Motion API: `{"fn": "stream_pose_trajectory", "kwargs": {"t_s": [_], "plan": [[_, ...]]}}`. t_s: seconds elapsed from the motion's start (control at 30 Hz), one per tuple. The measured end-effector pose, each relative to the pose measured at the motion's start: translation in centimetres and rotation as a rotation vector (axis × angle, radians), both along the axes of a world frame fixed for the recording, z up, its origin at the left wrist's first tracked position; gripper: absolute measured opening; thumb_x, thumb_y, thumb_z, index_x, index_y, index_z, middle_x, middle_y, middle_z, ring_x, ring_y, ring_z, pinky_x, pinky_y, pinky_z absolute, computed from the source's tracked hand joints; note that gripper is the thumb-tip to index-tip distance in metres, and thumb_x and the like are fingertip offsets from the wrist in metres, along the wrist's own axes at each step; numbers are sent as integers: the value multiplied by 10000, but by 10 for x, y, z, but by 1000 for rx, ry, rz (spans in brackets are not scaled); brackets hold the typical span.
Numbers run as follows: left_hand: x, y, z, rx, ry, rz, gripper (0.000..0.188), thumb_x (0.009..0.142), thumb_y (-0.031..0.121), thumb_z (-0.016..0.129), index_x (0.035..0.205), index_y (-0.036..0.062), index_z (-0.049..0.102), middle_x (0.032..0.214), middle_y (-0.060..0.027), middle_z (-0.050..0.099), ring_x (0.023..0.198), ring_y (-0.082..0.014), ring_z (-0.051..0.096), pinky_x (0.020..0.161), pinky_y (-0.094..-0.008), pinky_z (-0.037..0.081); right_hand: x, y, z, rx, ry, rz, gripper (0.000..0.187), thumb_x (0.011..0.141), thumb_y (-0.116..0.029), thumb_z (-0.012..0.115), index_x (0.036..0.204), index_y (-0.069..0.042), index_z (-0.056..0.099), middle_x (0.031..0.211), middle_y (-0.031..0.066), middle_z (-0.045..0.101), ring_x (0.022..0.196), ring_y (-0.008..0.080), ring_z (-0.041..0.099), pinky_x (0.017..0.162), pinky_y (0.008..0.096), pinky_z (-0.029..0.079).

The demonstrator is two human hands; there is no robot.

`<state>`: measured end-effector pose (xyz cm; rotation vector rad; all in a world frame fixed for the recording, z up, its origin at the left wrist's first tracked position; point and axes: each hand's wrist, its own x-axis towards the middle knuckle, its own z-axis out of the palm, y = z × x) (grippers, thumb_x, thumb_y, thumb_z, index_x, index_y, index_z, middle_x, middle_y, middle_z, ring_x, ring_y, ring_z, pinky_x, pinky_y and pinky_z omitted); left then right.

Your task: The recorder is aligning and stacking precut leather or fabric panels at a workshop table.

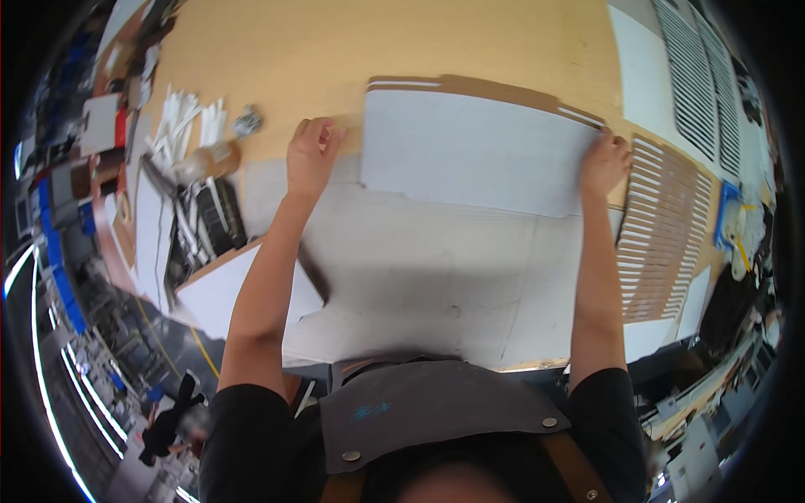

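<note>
A white flat panel (470,151) with a brown strip along its far edge lies across the far middle of the work surface. Short white strips show on that brown edge. At the panel's right end is my right hand (605,163), its fingers closed on the far right corner. My left hand (312,158) hovers just left of the panel, apart from it. Its fingers are curled in together, and whatever may be between them is too small or hidden to make out.
To the right lies a brown slotted panel (662,226) with white strips, with slotted grilles (692,75) beyond it. At left are loose white strips (178,121), a crumpled silvery lump (247,121), dark scraps (210,218) and a white board (243,289). A pale grey sheet (402,277) covers the near table.
</note>
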<state>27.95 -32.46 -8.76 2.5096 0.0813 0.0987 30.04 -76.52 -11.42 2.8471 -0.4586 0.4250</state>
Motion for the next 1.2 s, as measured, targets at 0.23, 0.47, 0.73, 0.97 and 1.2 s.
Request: {"fn": "stream_pose_trajectory", "kwargs": {"t_s": [0.23, 0.47, 0.73, 0.97, 1.2], "plan": [[-138, 72, 47, 335, 55, -245, 328, 739, 74, 613, 1050, 12, 528, 1033, -133, 515, 971, -315, 470, 811, -399, 398, -29, 88, 7, 478, -168, 447, 335, 752, -29, 540, 1082, -78, 512, 1090, 167, 448, 964, 337, 431, 827, 421, 374], [-158, 96, 50, 189, -23, -181, 313, 716, -10, 586, 1023, -13, 527, 1052, -144, 509, 979, -321, 479, 837, -385, 409, -122, 292, 28, 1125, 259, 865, 320, 698, 13, 576, 1012, -26, 530, 1057, 132, 453, 951, 301, 460, 812, 380, 413], [-152, 107, 48, 53, -70, -207, 256, 673, -59, 599, 918, 4, 564, 918, -119, 533, 842, -295, 506, 732, -364, 423, -152, 394, 33, 1272, 382, 906, 310, 726, -46, 587, 1032, -36, 539, 1039, 107, 471, 949, 288, 469, 779, 360, 443], [-152, 119, 48, -17, -104, -231, 280, 640, -17, 661, 905, 16, 577, 857, -98, 552, 816, -278, 506, 709, -355, 421, -153, 402, 39, 1270, 386, 842, 163, 694, -97, 644, 838, -58, 579, 870, 46, 512, 869, 235, 504, 673, 357, 449], [-158, 134, 54, 18, -98, -242, 327, 655, -13, 646, 974, 17, 583, 912, -104, 559, 848, -284, 509, 748, -365, 415, -142, 408, 48, 1144, 536, 891, 170, 687, -163, 663, 624, -46, 556, 701, 64, 538, 768, 253, 535, 632, 362, 442]]}}
